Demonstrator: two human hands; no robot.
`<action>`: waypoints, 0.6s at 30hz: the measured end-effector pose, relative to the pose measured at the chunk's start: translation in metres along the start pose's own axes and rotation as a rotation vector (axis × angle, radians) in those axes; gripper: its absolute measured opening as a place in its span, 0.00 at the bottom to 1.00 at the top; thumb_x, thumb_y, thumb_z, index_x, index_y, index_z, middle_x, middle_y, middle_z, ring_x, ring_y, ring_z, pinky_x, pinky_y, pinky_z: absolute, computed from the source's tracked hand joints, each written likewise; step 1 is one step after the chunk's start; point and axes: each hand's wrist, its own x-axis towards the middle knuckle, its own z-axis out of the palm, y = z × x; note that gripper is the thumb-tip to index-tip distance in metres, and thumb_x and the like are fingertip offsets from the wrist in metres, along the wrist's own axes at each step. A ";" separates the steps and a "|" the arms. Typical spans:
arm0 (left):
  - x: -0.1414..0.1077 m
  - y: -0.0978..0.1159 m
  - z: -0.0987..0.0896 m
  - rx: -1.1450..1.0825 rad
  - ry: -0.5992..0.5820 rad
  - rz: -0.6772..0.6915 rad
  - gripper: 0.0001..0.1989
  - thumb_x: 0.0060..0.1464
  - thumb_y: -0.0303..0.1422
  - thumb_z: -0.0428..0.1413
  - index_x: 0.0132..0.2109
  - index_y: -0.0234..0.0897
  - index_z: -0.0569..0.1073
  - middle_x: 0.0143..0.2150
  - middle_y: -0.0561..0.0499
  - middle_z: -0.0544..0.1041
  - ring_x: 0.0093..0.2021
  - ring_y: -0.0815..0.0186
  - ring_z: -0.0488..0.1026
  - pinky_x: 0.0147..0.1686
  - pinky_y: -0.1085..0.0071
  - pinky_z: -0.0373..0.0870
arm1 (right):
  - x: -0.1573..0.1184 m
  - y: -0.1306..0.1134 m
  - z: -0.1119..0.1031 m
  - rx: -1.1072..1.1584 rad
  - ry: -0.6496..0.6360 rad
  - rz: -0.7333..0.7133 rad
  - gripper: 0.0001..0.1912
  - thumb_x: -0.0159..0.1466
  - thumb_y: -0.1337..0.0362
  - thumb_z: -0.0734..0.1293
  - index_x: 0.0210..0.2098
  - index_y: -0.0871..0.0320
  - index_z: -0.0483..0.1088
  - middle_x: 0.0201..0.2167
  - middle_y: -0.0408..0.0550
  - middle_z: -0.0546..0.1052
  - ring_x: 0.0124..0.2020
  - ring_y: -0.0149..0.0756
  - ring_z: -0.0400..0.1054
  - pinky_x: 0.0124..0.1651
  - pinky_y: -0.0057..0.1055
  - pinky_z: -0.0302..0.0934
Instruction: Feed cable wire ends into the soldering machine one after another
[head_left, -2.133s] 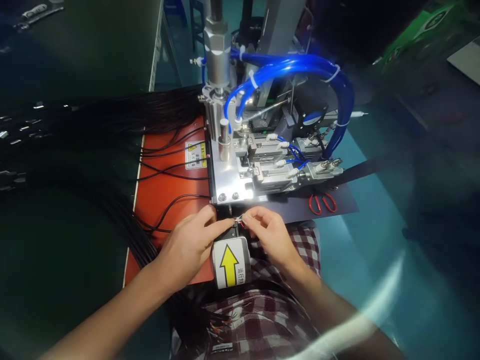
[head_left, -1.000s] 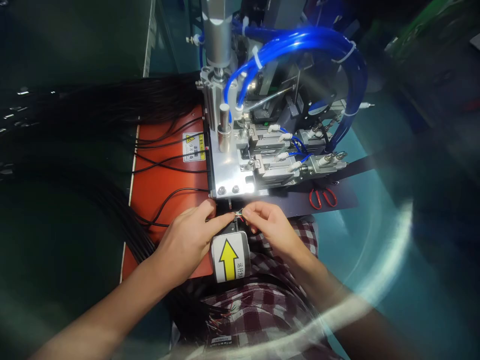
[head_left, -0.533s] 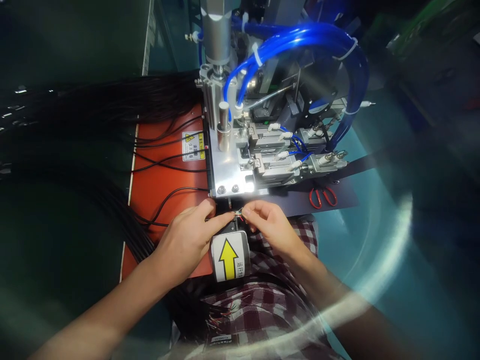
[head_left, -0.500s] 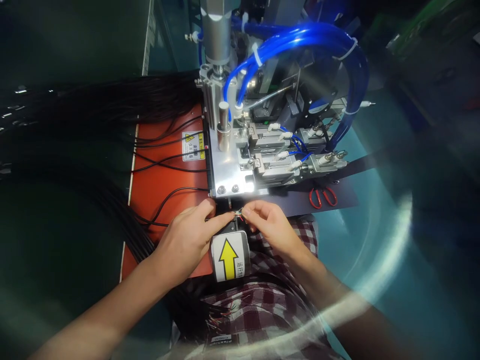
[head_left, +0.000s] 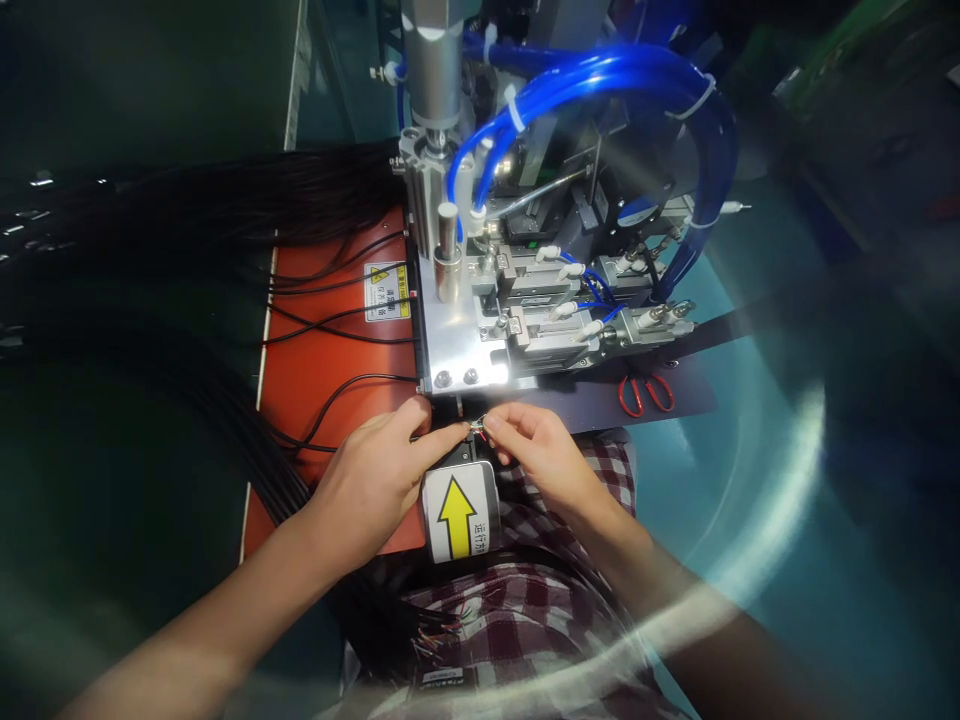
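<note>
My right hand (head_left: 536, 445) pinches thin coloured wires (head_left: 478, 428), red and white among them, between thumb and fingertips. From the left, my left hand (head_left: 382, 460) reaches in with its index fingertip pressed where these wires emerge, its thumb near the machine's lower edge. A black cable (head_left: 319, 448) runs under that hand; its other fingers are folded and mostly hidden. Both hands work at a small dark fixture (head_left: 466, 455) at the front of the metal machine (head_left: 457, 340). Just below is a white plate with a yellow arrow (head_left: 456, 515).
Blue air hoses (head_left: 600, 75) arch over the machine. Red-handled scissors (head_left: 645, 396) lie on the dark shelf to the right. Black cables (head_left: 247, 430) cross the orange surface (head_left: 300, 380) on the left. A bundle of stripped wire ends (head_left: 442, 628) rests on my checked-cloth lap.
Both hands stay in almost the same place. The wires at the right fingertips have shifted very slightly.
</note>
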 end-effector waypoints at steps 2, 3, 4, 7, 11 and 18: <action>0.000 0.000 0.000 0.013 0.010 0.010 0.18 0.59 0.25 0.44 0.51 0.39 0.73 0.33 0.45 0.68 0.30 0.61 0.69 0.26 0.67 0.69 | 0.000 -0.001 0.000 0.005 -0.010 0.004 0.15 0.57 0.55 0.67 0.23 0.60 0.65 0.20 0.39 0.63 0.20 0.27 0.55 0.25 0.27 0.49; 0.001 0.001 0.000 0.019 0.015 0.015 0.18 0.59 0.25 0.44 0.51 0.39 0.73 0.33 0.45 0.68 0.30 0.61 0.69 0.26 0.67 0.69 | 0.000 -0.001 0.000 0.007 -0.013 0.005 0.15 0.57 0.55 0.67 0.23 0.60 0.65 0.19 0.39 0.63 0.20 0.27 0.55 0.24 0.27 0.49; 0.001 0.001 0.000 0.024 0.020 0.019 0.18 0.59 0.25 0.44 0.51 0.38 0.73 0.32 0.45 0.68 0.29 0.61 0.69 0.26 0.67 0.68 | 0.000 -0.001 0.000 0.007 -0.015 0.006 0.15 0.57 0.55 0.67 0.23 0.60 0.65 0.19 0.38 0.63 0.20 0.27 0.55 0.24 0.27 0.49; 0.001 0.001 0.000 0.033 0.020 0.018 0.18 0.58 0.24 0.45 0.51 0.39 0.73 0.32 0.46 0.68 0.29 0.62 0.68 0.25 0.68 0.68 | 0.000 -0.002 0.000 0.000 -0.020 0.009 0.15 0.58 0.55 0.66 0.23 0.60 0.64 0.20 0.39 0.63 0.20 0.27 0.55 0.25 0.27 0.49; 0.000 0.000 0.000 0.027 0.009 0.016 0.19 0.58 0.24 0.44 0.51 0.38 0.73 0.34 0.44 0.69 0.32 0.60 0.69 0.28 0.67 0.69 | -0.001 -0.002 -0.001 -0.019 -0.028 0.005 0.15 0.58 0.55 0.66 0.23 0.60 0.64 0.19 0.39 0.63 0.21 0.27 0.55 0.25 0.27 0.49; 0.000 0.000 0.000 0.021 0.033 0.037 0.18 0.58 0.24 0.44 0.50 0.36 0.74 0.33 0.44 0.69 0.31 0.61 0.69 0.27 0.67 0.69 | -0.002 -0.002 0.001 -0.091 0.013 -0.012 0.15 0.59 0.54 0.64 0.25 0.59 0.64 0.19 0.39 0.63 0.20 0.28 0.55 0.23 0.26 0.50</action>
